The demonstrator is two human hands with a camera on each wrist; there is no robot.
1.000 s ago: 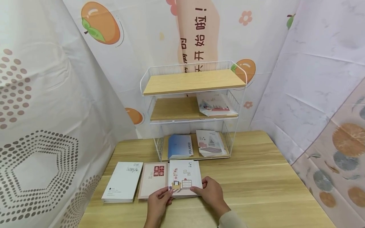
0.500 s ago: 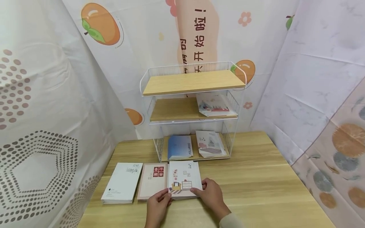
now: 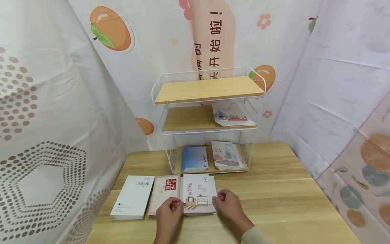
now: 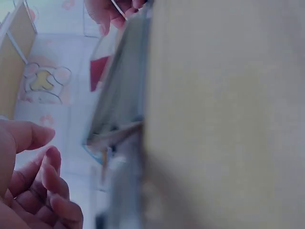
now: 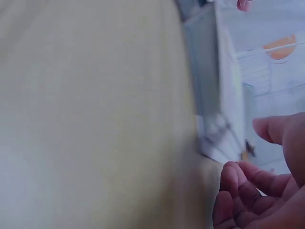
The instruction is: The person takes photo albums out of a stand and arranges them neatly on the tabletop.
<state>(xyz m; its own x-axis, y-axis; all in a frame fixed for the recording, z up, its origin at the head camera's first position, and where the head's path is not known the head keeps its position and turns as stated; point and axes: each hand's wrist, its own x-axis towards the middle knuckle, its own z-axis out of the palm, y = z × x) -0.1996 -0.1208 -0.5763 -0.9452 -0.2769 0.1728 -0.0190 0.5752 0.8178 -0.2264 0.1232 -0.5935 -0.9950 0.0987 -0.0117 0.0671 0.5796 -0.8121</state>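
Note:
A white illustrated book [image 3: 196,194], with a yellow chair and a drawer chest on its cover, lies flat on a slightly wider book, in front of the shelf. My left hand [image 3: 168,215] is at its near left corner, thumb tip beside the edge. At its right edge is my right hand [image 3: 231,207], with the thumb by the side. The left wrist view shows the left hand's fingers [image 4: 52,179] loosely curled with nothing between them and the thumb. A gap also shows between the right hand's thumb [image 5: 271,129] and fingers.
Left of the illustrated book lie a beige book [image 3: 163,196] with a red square and a white book [image 3: 132,200]. A white wire shelf [image 3: 210,88] holds a blue book [image 3: 195,158] and a grey-printed book [image 3: 226,156] below, and more books [image 3: 230,113] on its middle board.
The right thumb has come off the illustrated cover, and the right hand has shifted outward to the right edge. The left hand has loosened from the near left corner.

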